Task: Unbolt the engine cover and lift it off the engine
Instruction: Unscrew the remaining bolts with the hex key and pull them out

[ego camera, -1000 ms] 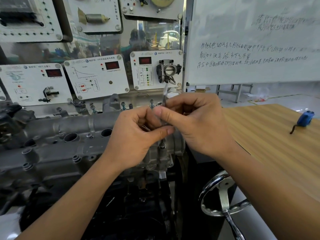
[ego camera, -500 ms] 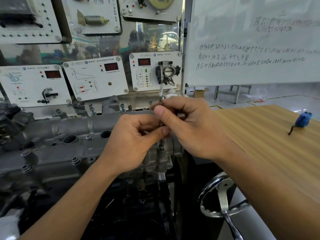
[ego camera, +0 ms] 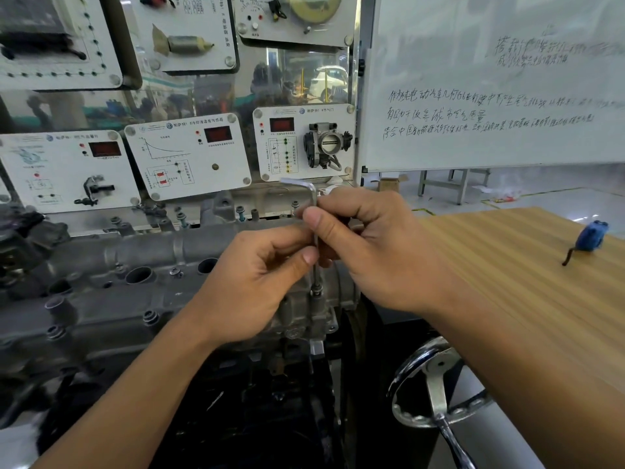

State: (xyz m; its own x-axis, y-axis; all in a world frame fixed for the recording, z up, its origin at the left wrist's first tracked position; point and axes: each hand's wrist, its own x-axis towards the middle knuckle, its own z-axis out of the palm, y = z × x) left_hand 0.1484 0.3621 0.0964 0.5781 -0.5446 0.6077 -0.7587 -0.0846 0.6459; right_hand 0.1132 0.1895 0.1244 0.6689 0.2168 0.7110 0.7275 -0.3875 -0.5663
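Dull grey cast-metal engine cover [ego camera: 142,249]

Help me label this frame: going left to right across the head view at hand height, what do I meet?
Engine cover → left hand → hex key, pinched by both hands → right hand → wooden table → blue tape measure.

Bare left hand [ego camera: 250,289], bare right hand [ego camera: 378,252], 2 bare forearms [ego camera: 135,384]
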